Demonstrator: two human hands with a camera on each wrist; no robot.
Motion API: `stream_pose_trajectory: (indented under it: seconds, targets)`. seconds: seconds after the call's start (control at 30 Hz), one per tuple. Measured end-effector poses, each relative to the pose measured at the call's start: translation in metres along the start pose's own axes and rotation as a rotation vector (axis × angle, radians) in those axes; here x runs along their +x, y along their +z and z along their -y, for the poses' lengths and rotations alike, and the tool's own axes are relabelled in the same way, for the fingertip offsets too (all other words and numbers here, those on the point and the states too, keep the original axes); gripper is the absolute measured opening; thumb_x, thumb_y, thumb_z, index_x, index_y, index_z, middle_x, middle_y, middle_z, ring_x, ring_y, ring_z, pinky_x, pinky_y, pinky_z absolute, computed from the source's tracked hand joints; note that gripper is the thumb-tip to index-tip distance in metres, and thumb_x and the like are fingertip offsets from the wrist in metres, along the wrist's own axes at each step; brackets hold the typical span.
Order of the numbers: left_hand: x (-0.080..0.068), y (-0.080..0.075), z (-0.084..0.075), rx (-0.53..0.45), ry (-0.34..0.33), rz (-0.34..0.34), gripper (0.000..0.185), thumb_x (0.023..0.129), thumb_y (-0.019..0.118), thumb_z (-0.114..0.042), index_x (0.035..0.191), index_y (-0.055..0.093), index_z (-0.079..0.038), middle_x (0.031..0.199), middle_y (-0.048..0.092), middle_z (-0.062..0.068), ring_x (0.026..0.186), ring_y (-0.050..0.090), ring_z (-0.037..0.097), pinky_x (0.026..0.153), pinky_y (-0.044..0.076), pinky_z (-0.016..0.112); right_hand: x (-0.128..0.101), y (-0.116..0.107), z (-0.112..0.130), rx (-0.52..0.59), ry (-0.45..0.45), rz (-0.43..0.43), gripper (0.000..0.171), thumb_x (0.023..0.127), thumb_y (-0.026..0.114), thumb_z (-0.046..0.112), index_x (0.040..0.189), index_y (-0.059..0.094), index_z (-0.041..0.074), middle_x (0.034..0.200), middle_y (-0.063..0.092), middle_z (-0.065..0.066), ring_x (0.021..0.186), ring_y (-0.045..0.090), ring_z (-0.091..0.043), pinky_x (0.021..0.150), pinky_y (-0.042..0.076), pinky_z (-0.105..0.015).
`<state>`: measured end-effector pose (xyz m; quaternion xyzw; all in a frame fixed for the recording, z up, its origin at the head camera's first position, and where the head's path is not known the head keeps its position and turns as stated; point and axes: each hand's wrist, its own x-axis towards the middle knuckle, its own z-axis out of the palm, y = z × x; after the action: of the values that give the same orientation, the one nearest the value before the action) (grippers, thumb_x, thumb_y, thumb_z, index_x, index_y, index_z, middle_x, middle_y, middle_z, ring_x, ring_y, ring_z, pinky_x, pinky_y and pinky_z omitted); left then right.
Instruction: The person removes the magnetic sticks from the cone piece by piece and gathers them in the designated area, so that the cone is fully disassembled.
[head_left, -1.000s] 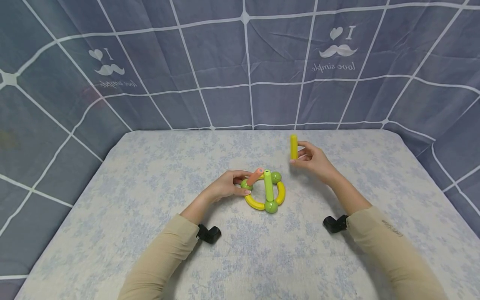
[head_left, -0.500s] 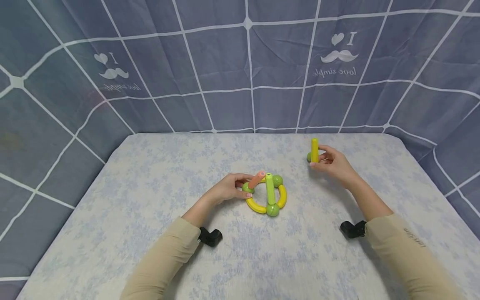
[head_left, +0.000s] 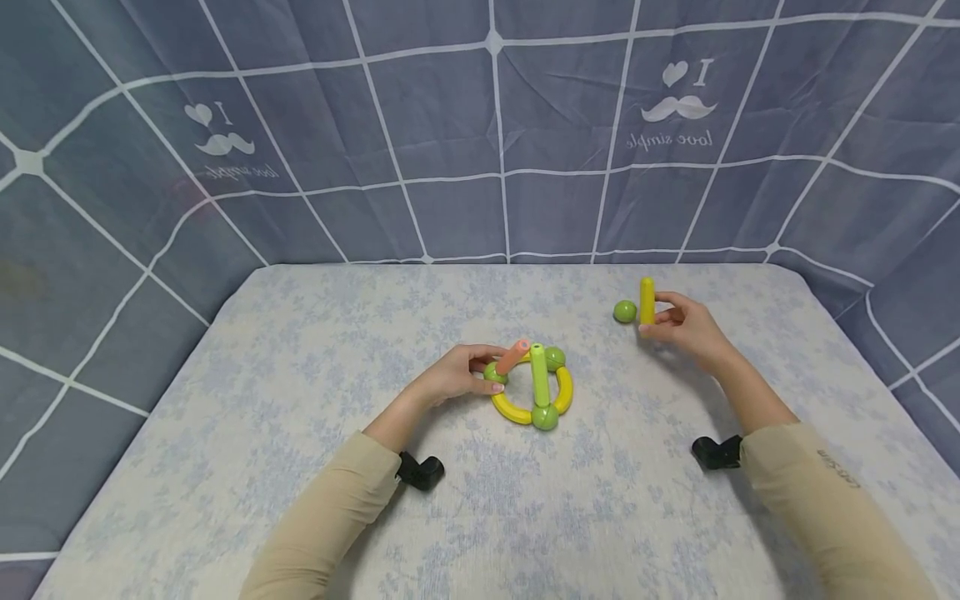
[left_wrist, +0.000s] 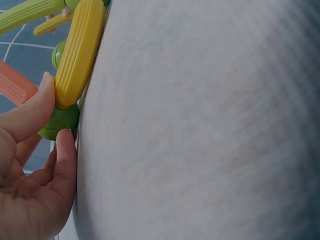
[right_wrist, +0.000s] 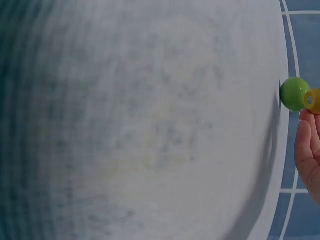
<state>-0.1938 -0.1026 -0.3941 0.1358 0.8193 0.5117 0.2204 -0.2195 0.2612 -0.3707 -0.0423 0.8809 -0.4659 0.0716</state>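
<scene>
A toy ring (head_left: 529,388) of yellow curved pieces and green balls lies mid-table, with a green stick (head_left: 538,374) and an orange stick (head_left: 513,357) rising from it. My left hand (head_left: 457,377) pinches the ring's left green ball (left_wrist: 59,121), thumb and finger on either side. My right hand (head_left: 678,323) holds a yellow stick (head_left: 647,301) upright at the far right of the table. A loose green ball (head_left: 624,312) lies just left of that stick; in the right wrist view the ball (right_wrist: 294,93) sits beside the stick's end (right_wrist: 313,100).
The table (head_left: 300,400) wears a pale floral cloth and is walled on three sides by a blue-grey grid-pattern curtain (head_left: 450,125). Black wrist-camera mounts (head_left: 420,471) (head_left: 716,452) sit under both sleeves.
My right hand has carried the yellow stick right and away from the ring, uncovering the loose green ball beside it. The left hand has stayed on the ring.
</scene>
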Motion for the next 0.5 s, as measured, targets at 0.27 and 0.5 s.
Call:
stream_pose_trajectory:
  seconds: [0.27, 0.5]
  targets:
    - [0.000, 0.000, 0.001, -0.005, 0.006, 0.007, 0.054, 0.078, 0.074, -0.004, 0.129, 0.057, -0.010, 0.119, 0.055, 0.009, 0.098, 0.050, 0.021, 0.075, 0.045, 0.028, 0.005, -0.002, -0.011, 0.014, 0.038, -0.007, 0.073, 0.088, 0.065, 0.010, 0.145, 0.022, -0.004, 0.111, 0.047, -0.023, 0.081, 0.051, -0.009, 0.071, 0.051, -0.023]
    - [0.001, -0.001, 0.001, -0.006, 0.011, 0.008, 0.055, 0.078, 0.075, -0.005, 0.129, 0.057, -0.010, 0.118, 0.055, 0.009, 0.100, 0.051, 0.021, 0.077, 0.045, 0.028, 0.013, -0.003, -0.015, 0.021, 0.075, -0.028, 0.071, 0.087, 0.063, 0.006, 0.145, 0.023, -0.005, 0.106, 0.046, -0.019, 0.080, 0.050, -0.011, 0.068, 0.051, -0.021]
